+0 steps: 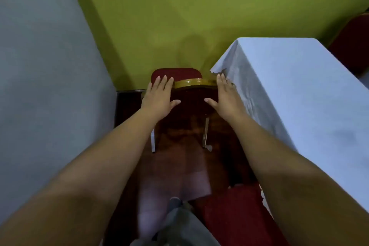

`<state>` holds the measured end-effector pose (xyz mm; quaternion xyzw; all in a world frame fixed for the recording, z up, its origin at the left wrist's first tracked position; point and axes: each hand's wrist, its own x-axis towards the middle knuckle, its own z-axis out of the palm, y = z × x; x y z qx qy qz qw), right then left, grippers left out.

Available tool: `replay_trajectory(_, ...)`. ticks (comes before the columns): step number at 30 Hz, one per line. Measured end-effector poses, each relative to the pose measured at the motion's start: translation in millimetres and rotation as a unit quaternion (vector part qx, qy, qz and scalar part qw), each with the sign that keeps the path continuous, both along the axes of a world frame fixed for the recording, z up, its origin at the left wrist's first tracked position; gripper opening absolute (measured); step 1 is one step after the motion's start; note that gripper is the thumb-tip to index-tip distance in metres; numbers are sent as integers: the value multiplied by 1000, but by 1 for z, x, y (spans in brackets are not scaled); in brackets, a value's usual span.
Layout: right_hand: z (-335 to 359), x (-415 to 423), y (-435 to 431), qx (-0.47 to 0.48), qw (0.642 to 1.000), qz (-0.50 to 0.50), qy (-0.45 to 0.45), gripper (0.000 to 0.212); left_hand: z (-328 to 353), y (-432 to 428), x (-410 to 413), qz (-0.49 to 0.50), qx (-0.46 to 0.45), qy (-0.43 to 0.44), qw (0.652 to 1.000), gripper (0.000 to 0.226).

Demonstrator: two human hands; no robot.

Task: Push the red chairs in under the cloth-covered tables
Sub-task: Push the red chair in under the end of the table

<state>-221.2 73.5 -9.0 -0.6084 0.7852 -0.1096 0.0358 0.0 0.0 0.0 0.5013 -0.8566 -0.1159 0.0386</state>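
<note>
Red chair (176, 75) sits just left of the cloth-covered table's (289, 86) far corner, not tucked under. Closest to me, another red seat (239, 215) pokes out from the table's left side. Left hand (159, 96) and right hand (224, 96) lie flat, fingers straight, on the chair's gold top rail (193, 83). Its back faces me, seat pointing along the table's edge at the green wall (199, 16). Grey wall (50, 86) boxes in the side opposite the table.

Red chair (176, 75), white tablecloth (289, 78)
</note>
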Motion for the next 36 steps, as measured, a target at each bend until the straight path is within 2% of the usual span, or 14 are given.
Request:
replay_trajectory(7, -6, -27, -49, 35, 998, 41, 32, 101, -8, -38, -19, -21, 28, 16, 999, 80)
replay_trajectory(12, -6, -37, -58, 44, 997, 55, -45, 87, -12, -47, -16, -30, 42, 57, 997, 73)
replay_trajectory(15, -4, -35, -54, 37, 998, 50, -27, 76, -11, -46, -14, -27, 35, 58, 997, 70)
replay_trajectory(30, -16, 49, 28, 2, 999, 8, -40, 68, -9, -26, 49, -98, 44, -28, 994, 70)
replay_trajectory(36, -16, 98, 65, -40, 998, 36, -24, 62, -8, -15, 84, -95, 51, 4, 994, 71)
